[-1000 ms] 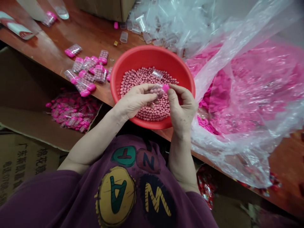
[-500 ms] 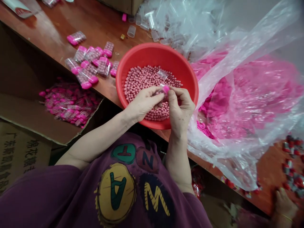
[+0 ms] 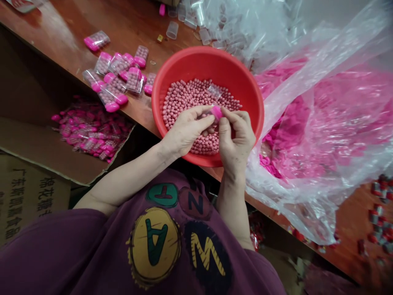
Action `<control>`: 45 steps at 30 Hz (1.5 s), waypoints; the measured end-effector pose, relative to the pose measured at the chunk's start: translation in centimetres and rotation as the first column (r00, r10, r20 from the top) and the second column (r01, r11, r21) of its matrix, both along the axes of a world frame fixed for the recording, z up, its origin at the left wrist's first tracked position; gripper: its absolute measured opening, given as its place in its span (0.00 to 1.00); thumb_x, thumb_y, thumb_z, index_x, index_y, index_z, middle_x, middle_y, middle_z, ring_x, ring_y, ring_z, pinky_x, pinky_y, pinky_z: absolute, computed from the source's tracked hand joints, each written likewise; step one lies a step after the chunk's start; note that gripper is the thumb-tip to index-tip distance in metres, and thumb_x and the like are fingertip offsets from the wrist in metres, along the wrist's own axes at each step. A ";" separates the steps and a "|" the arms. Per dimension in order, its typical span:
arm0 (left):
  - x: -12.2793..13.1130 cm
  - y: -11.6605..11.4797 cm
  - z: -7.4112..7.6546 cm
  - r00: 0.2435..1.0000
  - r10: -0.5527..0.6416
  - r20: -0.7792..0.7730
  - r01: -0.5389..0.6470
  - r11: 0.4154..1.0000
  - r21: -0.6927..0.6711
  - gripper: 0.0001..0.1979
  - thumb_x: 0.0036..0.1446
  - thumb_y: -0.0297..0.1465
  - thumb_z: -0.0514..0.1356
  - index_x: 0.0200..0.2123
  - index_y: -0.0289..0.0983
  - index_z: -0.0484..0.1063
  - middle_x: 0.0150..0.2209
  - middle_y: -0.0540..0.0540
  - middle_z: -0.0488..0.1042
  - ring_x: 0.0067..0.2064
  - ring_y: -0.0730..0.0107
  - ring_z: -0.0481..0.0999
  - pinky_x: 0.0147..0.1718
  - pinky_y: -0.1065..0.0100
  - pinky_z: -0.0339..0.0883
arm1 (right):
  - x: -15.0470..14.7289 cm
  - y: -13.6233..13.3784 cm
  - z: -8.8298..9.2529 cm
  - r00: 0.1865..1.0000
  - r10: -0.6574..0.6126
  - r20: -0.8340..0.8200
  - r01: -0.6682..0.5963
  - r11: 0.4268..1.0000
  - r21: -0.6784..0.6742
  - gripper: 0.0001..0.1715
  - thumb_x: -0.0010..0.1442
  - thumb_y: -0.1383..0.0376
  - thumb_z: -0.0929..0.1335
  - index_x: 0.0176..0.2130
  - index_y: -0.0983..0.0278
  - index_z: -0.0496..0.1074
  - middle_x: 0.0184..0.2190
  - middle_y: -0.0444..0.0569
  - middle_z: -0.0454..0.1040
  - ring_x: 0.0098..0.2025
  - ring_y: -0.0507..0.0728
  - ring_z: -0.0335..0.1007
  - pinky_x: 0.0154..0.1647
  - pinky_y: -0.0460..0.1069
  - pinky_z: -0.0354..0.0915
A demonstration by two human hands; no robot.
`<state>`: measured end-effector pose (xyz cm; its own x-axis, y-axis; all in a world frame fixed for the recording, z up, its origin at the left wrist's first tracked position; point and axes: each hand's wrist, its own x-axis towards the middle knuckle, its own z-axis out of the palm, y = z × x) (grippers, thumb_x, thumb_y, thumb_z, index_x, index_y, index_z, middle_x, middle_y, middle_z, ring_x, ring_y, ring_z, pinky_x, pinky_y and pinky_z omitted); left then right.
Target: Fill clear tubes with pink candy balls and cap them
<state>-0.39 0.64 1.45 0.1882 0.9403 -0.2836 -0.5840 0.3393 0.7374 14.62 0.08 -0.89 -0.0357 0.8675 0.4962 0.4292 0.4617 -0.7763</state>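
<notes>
Over the red bowl (image 3: 159,86) of small pink balls (image 3: 181,96), my left hand (image 3: 187,129) is closed around a small clear container, mostly covered by the fingers. A bright pink cap (image 3: 216,111) sits at the container's right end. My right hand (image 3: 236,141) pinches that cap between thumb and forefinger; whether it is fully seated I cannot tell. An unheld clear container (image 3: 215,91) lies on the balls behind my hands.
Filled pink-capped containers (image 3: 118,78) lie left of the bowl, and more fill a cardboard box (image 3: 39,157) below. Clear empty containers (image 3: 205,36) are heaped behind. A plastic bag (image 3: 322,209) with pink caps (image 3: 291,123) spreads rightward. Red-and-clear pieces (image 3: 380,217) lie far right.
The view has shifted a little, so the bowl appears larger. Both my hands stay on the capped container. Another person's hand at the lower right is no longer clearly seen.
</notes>
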 end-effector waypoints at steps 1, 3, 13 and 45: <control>0.0 0.0 0.0 1.000 -0.022 0.000 0.022 1.000 0.015 0.09 0.70 0.19 0.63 0.37 0.34 0.80 0.32 0.51 0.73 0.31 0.79 0.72 0.32 0.76 0.67 | 0.0 0.0 0.0 0.999 -0.030 -0.027 0.030 0.999 -0.017 0.12 0.76 0.54 0.72 0.52 0.49 0.86 0.47 0.47 0.83 0.52 0.60 0.82 0.62 0.64 0.81; 0.0 -0.1 0.2 0.998 -0.045 -0.036 0.046 0.998 0.034 0.09 0.69 0.19 0.64 0.37 0.35 0.81 0.32 0.51 0.73 0.31 0.79 0.72 0.31 0.75 0.67 | 0.0 -0.1 -0.1 0.993 -0.086 -0.081 0.080 0.994 -0.069 0.11 0.74 0.51 0.73 0.49 0.50 0.87 0.44 0.46 0.83 0.49 0.59 0.82 0.59 0.62 0.82; 0.5 -0.4 -1.1 0.979 -0.018 -0.205 0.059 0.979 0.197 0.11 0.64 0.18 0.65 0.44 0.35 0.86 0.34 0.50 0.78 0.33 0.76 0.75 0.37 0.72 0.74 | 0.6 -0.3 -1.0 0.969 -0.111 -0.223 0.066 0.977 -0.203 0.21 0.75 0.46 0.73 0.38 0.56 0.82 0.29 0.40 0.73 0.31 0.52 0.73 0.37 0.50 0.76; 0.2 -0.2 -2.8 0.972 0.179 -0.154 -0.136 0.958 0.254 0.11 0.57 0.35 0.79 0.43 0.39 0.90 0.43 0.46 0.89 0.48 0.64 0.87 0.56 0.61 0.82 | -0.3 -1.1 -0.1 0.932 0.037 0.361 -0.032 0.999 -0.019 0.34 0.74 0.60 0.68 0.75 0.60 0.66 0.67 0.62 0.73 0.73 0.72 0.70 0.75 0.75 0.70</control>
